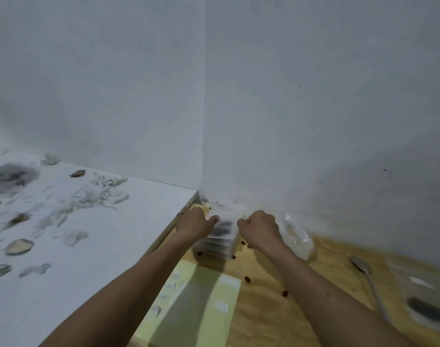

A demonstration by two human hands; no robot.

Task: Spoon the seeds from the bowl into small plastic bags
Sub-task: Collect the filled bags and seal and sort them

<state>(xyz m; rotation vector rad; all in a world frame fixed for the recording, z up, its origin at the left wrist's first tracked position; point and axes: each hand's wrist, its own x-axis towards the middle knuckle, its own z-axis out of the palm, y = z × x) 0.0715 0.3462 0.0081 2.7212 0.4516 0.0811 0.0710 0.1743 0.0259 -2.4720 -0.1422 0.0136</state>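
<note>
Both bare arms are reaching toward the corner of the grey-white walls, where a leaning stack of small clear plastic bags (220,240) holding dark seeds is sitting on the pale wooden floor (276,309). The left hand (195,221) is gripping the stack's top left edge, thumb curled over the uppermost bag; the right hand (260,227) is pinching its top right edge with fingers tucked tight. The bags are lying between the two hands, touching both.

These film bags are likely feather-light, limp and slick, so they are probably best taken by the stiffer sealed rims, not the seed-filled middles, which would sag and slide.

Loose brown seeds (285,293) are lying scattered on the wood near the stack. A long-handled pale metal spoon (364,267) is resting well apart to the right, beside a filled flat bag (425,309); a crumpled clear sack (298,237) is sitting just beside the right wrist. A yellow-green sheet (201,304) carrying white labels is lying beneath the forearms. No bowl is in view.
</note>
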